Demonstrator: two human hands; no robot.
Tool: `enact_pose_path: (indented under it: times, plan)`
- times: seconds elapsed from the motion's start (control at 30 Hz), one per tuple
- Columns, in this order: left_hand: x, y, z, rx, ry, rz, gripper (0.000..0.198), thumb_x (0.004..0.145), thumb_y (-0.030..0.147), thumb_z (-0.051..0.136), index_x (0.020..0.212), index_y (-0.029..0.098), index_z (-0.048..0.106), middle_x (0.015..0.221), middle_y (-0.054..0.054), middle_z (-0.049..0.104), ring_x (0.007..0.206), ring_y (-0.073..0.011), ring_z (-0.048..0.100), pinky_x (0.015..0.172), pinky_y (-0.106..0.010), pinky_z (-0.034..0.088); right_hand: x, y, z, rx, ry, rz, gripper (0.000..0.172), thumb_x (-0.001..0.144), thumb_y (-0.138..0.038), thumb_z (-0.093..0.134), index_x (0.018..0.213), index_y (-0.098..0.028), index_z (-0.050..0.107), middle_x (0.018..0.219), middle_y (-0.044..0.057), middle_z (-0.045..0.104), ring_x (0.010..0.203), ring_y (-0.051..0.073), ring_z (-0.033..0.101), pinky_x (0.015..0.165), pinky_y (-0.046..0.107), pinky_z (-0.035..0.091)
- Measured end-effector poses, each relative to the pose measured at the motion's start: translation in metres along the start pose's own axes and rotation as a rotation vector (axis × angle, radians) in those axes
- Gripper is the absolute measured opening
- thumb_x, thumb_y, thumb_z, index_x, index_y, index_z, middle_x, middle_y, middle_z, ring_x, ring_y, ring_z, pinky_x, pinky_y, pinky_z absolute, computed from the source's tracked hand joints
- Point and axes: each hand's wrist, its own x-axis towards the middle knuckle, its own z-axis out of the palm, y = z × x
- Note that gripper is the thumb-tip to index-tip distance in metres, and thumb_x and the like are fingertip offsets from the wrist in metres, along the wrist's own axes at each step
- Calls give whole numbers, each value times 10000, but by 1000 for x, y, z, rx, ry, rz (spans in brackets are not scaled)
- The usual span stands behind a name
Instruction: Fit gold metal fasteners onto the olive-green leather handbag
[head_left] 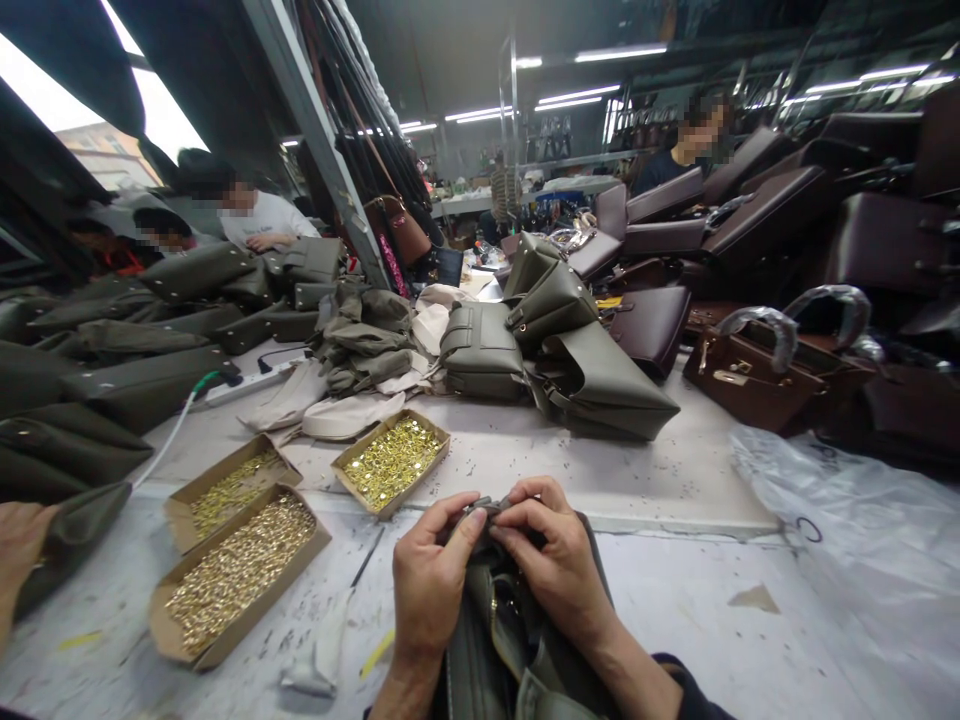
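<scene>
Both of my hands meet at the top edge of a dark olive handbag point(480, 640), which stands close in front of me at the bottom of the view. My left hand point(431, 570) pinches the bag's edge between thumb and forefinger. Just to its right, my right hand point(559, 560) pinches the same edge, fingers bent. A gold zipper runs along the bag's opening below them. Whether a small part sits between my fingertips, I cannot make out.
Cardboard trays of small gold hardware, one nearer tray point(244, 570) and another tray point(390, 460), lie left of centre. Olive bags point(555, 340) are piled ahead, brown handbags point(757, 370) at right beside clear plastic point(870, 540). A co-worker's hand point(22, 550) is at far left.
</scene>
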Motion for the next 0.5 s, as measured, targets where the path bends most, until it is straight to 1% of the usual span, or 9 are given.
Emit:
enact_pose_path:
  times: [0.1, 0.2, 0.3, 0.43, 0.5]
  plan:
    - [0, 2, 0, 25, 5, 16, 341, 775, 442, 748, 972, 168, 793, 956, -77, 811, 866, -232, 754, 782, -289, 612, 2, -1, -2, 64, -14, 70, 105, 865, -126, 735, 849, -230, 738, 1008, 43, 615, 1005, 199, 604, 886, 321, 487]
    - [0, 3, -1, 63, 3, 38, 348, 782, 452, 738, 981, 173, 797, 970, -77, 809, 885, -238, 753, 803, -299, 607, 3, -2, -1, 105, -6, 107, 92, 854, -133, 745, 841, -224, 732, 1022, 41, 612, 1014, 192, 601, 889, 304, 476]
    - [1, 4, 0, 98, 9, 37, 359, 776, 468, 737, 980, 179, 800, 963, -73, 809, 874, -236, 753, 788, -294, 607, 3, -2, 1, 117, 12, 122, 79, 851, -144, 744, 833, -217, 719, 1026, 37, 609, 996, 186, 601, 865, 292, 471]
    - [1, 7, 1, 79, 20, -1, 381, 753, 477, 740, 970, 171, 804, 957, -78, 814, 862, -246, 761, 765, -303, 625, 2, -3, 4, 104, 22, 137, 71, 861, -159, 720, 827, -213, 689, 1016, 35, 607, 972, 187, 589, 835, 289, 460]
    - [0, 8, 2, 68, 30, -7, 381, 738, 474, 744, 958, 170, 808, 961, -81, 817, 871, -253, 765, 779, -313, 633, 1, -3, 6, 114, 40, 144, 88, 854, -148, 705, 867, -215, 650, 1013, 25, 603, 915, 175, 569, 797, 283, 450]
